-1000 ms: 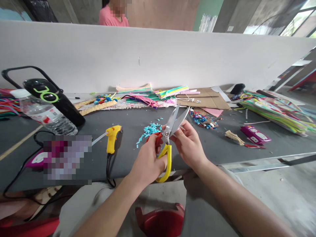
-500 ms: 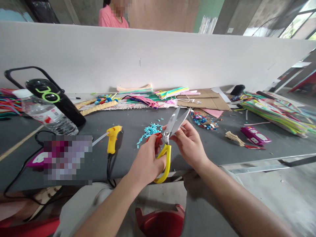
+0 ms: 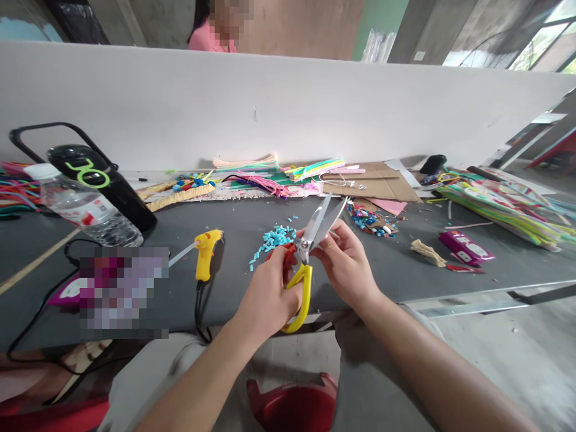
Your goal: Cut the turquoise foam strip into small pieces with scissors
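My left hand point(image 3: 270, 294) is closed on scissors point(image 3: 305, 255) with one yellow and one red handle, their blades slightly apart and pointing up and away from me. My right hand point(image 3: 346, 264) is beside the blades, its thumb and fingers pinched together; whatever they hold is too small or hidden to name. Several small light-blue pieces point(image 3: 275, 238) lie on the dark table point(image 3: 180, 327) just beyond my left hand. A yellow glue gun point(image 3: 205, 255) lies to the left of the hands.
A water bottle point(image 3: 90, 210) and a black flask point(image 3: 108, 186) are at the left. Craft strips point(image 3: 504, 207) lie at the right, near a purple packet point(image 3: 465, 248). Cardboard point(image 3: 382, 183) lies by the white partition point(image 3: 288, 108). A person in pink point(image 3: 204, 39) is beyond it.
The scissor blades have closed a little. Both hands are nearly where they were. The person beyond the partition has shifted slightly to the right.
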The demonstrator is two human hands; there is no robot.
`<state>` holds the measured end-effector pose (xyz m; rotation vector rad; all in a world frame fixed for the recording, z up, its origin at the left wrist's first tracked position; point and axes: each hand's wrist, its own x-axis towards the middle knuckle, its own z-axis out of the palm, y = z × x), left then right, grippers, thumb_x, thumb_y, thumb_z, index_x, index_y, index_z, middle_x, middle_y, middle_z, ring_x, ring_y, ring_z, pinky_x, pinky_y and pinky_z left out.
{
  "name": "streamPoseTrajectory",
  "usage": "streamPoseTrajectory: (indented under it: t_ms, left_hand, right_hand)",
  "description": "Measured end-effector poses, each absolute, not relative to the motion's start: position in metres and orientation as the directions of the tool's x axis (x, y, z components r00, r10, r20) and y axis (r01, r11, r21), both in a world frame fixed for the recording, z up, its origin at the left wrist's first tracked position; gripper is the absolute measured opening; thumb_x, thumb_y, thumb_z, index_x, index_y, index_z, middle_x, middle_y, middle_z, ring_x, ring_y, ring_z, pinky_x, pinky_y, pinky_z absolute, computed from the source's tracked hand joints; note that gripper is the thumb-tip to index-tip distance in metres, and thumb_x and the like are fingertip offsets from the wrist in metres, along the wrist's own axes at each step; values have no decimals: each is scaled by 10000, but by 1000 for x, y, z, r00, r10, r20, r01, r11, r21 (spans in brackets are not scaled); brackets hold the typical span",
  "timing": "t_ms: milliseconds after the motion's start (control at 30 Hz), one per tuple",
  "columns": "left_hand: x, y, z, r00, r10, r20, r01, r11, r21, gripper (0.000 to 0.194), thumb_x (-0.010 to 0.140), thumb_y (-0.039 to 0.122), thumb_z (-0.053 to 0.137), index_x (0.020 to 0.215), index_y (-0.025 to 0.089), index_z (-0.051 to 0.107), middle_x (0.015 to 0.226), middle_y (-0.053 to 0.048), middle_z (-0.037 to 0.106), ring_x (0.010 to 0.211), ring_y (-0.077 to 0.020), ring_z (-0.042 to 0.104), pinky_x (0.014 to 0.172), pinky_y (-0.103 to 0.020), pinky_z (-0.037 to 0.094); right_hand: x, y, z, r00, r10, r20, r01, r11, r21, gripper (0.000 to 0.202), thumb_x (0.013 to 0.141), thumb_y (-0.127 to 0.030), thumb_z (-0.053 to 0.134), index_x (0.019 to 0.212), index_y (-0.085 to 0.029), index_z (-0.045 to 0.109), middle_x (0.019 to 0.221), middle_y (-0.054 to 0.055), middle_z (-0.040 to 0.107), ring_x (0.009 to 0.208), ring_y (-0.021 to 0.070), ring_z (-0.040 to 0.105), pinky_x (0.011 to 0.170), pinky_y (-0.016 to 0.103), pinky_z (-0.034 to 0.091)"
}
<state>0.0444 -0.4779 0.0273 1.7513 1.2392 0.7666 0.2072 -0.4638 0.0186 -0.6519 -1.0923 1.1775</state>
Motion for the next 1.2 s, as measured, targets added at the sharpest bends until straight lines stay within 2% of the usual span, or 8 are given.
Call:
streamPoseTrajectory:
  t_ms: [267,500,633,867,1200]
  left_hand:
    - [46,-478,26,321,946,46,424,-187,886,120,860,253,587,951,219,517,754,35,538,642,-122,475,585,-238,377]
    - [49,-481,32,289,957,7,478,-150,865,296,807,385,701,976,231,512,728,57,529,611,-120,456,557,-241,371]
    - [50,-484,35,301,953,-14,470,-136,872,363,792,394,713,1055,241,516,786,45,578,645,-133,495,574,-246,400]
    - [48,-483,36,283,959,-19,538,-143,831,362,781,428,720,1020,236,526,837,14,601,671,-149,525,601,-269,402]
    - [48,-483,34,301,953,-13,517,-152,842,315,809,433,692,995,240,527,807,27,576,656,-141,498,590,-269,388]
  right_hand:
    - [207,-466,23,16,948,317,-369,300,-880,105,976,-342,633,939,-245,622,1023,29,776,898,171,716,765,314,590]
    - [207,-465,20,10,948,320,-397,297,-869,91,984,-326,625,943,-245,621,1012,21,777,896,166,720,780,311,590]
    - [207,-466,21,-4,953,303,-390,278,-878,105,981,-343,627,959,-241,629,1029,28,774,887,166,719,786,317,591]
    - [209,-464,21,0,950,311,-352,291,-890,139,973,-381,630,975,-242,624,1032,44,773,927,188,718,791,333,586]
    - [207,-464,20,31,941,338,-333,328,-884,124,982,-373,618,979,-249,624,1014,38,773,917,190,718,792,343,586]
